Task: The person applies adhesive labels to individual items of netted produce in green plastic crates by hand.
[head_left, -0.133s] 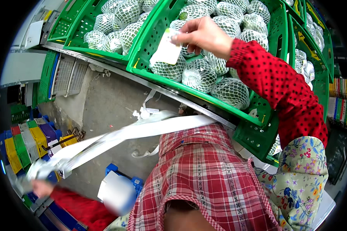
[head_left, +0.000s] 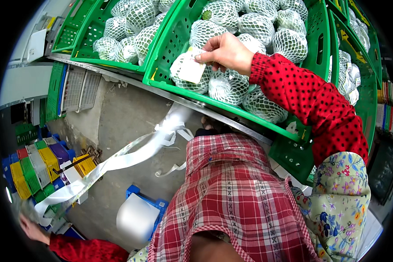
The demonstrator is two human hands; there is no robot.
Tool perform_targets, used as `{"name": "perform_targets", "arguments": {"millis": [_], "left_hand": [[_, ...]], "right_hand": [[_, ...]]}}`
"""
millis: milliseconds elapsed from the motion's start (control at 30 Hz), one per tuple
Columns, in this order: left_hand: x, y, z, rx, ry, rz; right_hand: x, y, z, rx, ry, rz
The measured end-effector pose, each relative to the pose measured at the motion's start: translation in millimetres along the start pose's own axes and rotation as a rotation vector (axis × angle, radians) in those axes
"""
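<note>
My right hand (head_left: 229, 52) pinches a small pale label (head_left: 192, 70) between thumb and fingers. The label rests against a round green fruit in white foam netting (head_left: 188, 83) at the near left corner of a green crate (head_left: 159, 85). More netted fruit (head_left: 256, 27) fills that crate. At the far lower left, my left hand (head_left: 34, 228) is closed around one end of a long white label strip (head_left: 107, 163). Its fingers are partly blurred, beside a greyish smear I cannot make out. From there the strip sweeps across above the floor towards the crates.
A second green crate (head_left: 85, 56) of netted fruit stands to the left, others at the right. A metal edge (head_left: 192, 103) runs beneath them. Coloured crates (head_left: 32, 168) are stacked at the left. A white-topped blue stool-like object (head_left: 137, 216) stands on the floor.
My left hand has swung a little down and outward to the left. The strip's far part has shifted up towards the crate edge. My right hand has moved slightly down with the label.
</note>
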State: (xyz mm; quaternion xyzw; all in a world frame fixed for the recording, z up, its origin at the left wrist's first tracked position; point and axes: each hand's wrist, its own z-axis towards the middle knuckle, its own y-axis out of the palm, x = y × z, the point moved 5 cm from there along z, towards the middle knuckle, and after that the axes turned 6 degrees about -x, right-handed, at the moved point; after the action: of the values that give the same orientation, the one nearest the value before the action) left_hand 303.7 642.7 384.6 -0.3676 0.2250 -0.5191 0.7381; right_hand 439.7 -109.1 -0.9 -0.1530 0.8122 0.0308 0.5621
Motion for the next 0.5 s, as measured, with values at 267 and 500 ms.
{"name": "perform_targets", "arguments": {"millis": [267,500], "left_hand": [[407,177,-305,-1.499,0.055,-1.072],[455,173,-300,-1.471,-0.055,-1.23]], "right_hand": [[39,-9,-7,0.01,-0.006,-0.177],[15,-19,-21,0.18,-0.164,-0.971]]}}
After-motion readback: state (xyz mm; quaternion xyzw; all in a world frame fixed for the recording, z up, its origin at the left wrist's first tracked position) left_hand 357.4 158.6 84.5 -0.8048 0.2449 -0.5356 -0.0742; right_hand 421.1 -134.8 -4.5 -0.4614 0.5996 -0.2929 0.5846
